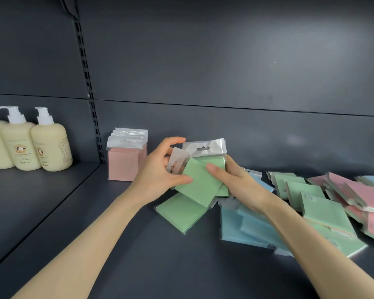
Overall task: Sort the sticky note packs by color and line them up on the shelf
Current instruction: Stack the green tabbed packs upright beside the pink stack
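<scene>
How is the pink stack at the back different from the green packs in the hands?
The pink stack stands upright in a neat row on the shelf, untouched; the green packs are held tilted and fanned between the left hand and right hand. Pink versus green. Both have clear wrappers with hang tabs.

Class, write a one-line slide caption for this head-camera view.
Both hands, left and right, gather green sticky note packs beside an upright row of pink packs on a dark shelf.

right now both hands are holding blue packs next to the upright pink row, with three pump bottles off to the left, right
Not quite: the head view shows the left hand and right hand holding green packs, not blue. The upright pink row and three pump bottles are as you say.
</scene>
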